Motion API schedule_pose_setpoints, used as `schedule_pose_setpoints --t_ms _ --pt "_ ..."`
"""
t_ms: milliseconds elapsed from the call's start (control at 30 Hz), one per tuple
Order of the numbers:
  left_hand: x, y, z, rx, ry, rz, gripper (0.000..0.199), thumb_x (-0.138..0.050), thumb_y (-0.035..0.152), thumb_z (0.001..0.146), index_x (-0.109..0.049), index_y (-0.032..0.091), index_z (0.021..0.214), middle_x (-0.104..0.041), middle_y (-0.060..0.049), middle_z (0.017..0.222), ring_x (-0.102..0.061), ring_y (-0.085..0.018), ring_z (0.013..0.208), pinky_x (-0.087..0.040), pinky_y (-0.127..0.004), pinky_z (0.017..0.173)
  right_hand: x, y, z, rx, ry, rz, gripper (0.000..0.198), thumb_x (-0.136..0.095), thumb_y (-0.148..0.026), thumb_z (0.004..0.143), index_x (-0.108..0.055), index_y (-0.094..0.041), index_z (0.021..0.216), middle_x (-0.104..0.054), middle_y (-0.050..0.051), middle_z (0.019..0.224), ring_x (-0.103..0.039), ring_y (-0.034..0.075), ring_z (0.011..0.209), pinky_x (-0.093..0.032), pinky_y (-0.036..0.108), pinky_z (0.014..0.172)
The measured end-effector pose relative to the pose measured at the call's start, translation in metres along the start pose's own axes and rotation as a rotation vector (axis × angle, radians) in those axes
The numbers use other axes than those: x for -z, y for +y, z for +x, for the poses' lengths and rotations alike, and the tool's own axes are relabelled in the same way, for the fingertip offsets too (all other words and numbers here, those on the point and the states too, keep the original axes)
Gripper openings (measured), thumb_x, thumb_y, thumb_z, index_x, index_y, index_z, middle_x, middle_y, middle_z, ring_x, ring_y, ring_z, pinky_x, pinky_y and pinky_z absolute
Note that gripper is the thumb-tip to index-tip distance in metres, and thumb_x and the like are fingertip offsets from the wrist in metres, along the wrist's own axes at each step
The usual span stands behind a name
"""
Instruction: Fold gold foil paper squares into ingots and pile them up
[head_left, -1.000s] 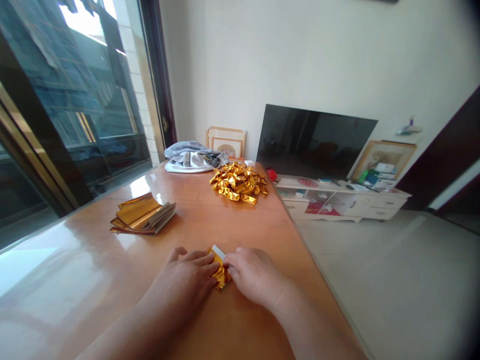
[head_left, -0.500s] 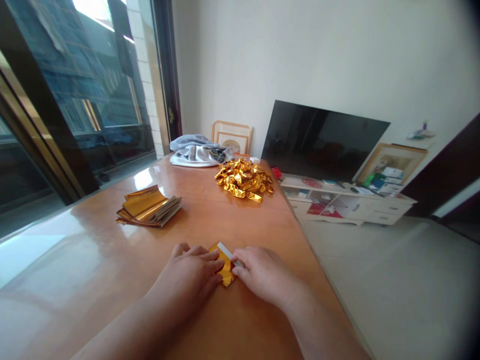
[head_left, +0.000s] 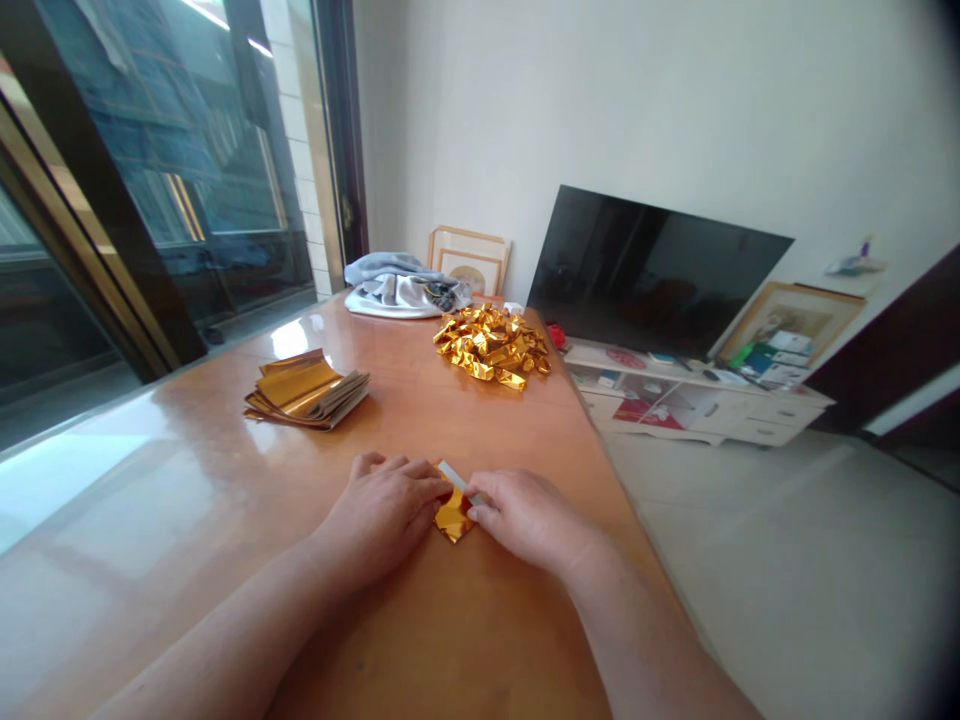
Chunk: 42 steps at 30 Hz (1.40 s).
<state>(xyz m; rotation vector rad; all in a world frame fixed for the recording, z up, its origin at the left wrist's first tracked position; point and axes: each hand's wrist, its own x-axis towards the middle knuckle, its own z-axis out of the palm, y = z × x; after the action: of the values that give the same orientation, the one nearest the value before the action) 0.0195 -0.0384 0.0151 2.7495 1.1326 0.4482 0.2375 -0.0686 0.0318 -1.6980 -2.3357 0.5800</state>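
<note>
A small sheet of gold foil paper (head_left: 454,518) lies on the table between my hands, with a pale strip folded along its upper right edge. My left hand (head_left: 390,500) presses on the paper's left side, fingers close together and bent over it. From the right, my right hand (head_left: 521,510) pinches the folded edge between thumb and forefinger. Part of the paper is hidden under the fingers of both hands.
A stack of gold foil sheets (head_left: 307,390) lies to the left on the wooden table (head_left: 405,630). Farther back are a heap of folded gold foil pieces (head_left: 491,345) and bundled grey cloth (head_left: 397,290). Beyond the table's right edge stand a television (head_left: 652,270) and a white cabinet (head_left: 720,410).
The view has tilted down slightly, so everything sits a little higher or lower in frame. My left fingers have drawn closer together on the paper, baring its lower corner. My right hand keeps its pinch.
</note>
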Motion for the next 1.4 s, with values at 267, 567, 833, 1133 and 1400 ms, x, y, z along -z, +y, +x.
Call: schedule_pose_setpoints --t_ms 267,567,833,1133,1400 --pt "-0.001 0.001 -0.001 0.021 -0.050 0.032 0.030 -0.045 0.036 0.098 -0.071 0.038 0.112 -0.069 -0.003 0.113 -0.059 -0.025 0.100 -0.030 -0.043 0.092 0.002 0.003 -0.002 0.016 -0.012 0.020 0.018 -0.058 -0.029 0.092 -0.071 -0.028 0.103 -0.075 0.001 0.098 -0.065 0.018 0.086 -0.038 0.025 0.068" --pt "-0.003 -0.001 -0.003 0.024 -0.031 0.029 0.030 -0.044 0.038 0.099 -0.072 0.038 0.109 -0.069 -0.003 0.113 -0.057 -0.024 0.101 -0.028 -0.044 0.093 0.006 -0.008 -0.003 0.194 0.089 -0.144 0.027 -0.050 -0.024 0.096 -0.077 -0.023 0.096 -0.068 0.006 0.096 -0.060 0.017 0.088 -0.040 0.025 0.077" --pt "-0.009 -0.004 -0.004 0.028 -0.016 0.051 0.028 -0.046 0.041 0.098 -0.072 0.041 0.109 -0.068 -0.003 0.109 -0.058 -0.024 0.099 -0.028 -0.045 0.091 0.004 -0.027 -0.020 0.343 -0.075 -0.229 0.027 -0.052 -0.025 0.094 -0.074 -0.022 0.109 -0.071 0.008 0.114 -0.062 0.023 0.104 -0.044 0.033 0.092" --pt "-0.011 -0.006 -0.004 0.022 -0.008 0.032 0.030 -0.045 0.041 0.099 -0.071 0.043 0.113 -0.069 -0.002 0.111 -0.059 -0.024 0.099 -0.027 -0.046 0.089 0.006 -0.039 -0.037 0.304 -0.125 -0.370 0.029 -0.058 -0.031 0.089 -0.074 -0.024 0.112 -0.070 0.007 0.116 -0.062 0.028 0.106 -0.043 0.039 0.095" --pt "-0.014 -0.007 -0.003 0.032 0.001 0.043 0.028 -0.047 0.040 0.098 -0.071 0.043 0.113 -0.068 -0.002 0.115 -0.059 -0.026 0.102 -0.027 -0.046 0.090 0.014 -0.033 -0.036 0.298 -0.193 -0.324 0.024 -0.054 -0.029 0.092 -0.078 -0.025 0.091 -0.075 0.005 0.101 -0.065 0.024 0.096 -0.042 0.033 0.091"
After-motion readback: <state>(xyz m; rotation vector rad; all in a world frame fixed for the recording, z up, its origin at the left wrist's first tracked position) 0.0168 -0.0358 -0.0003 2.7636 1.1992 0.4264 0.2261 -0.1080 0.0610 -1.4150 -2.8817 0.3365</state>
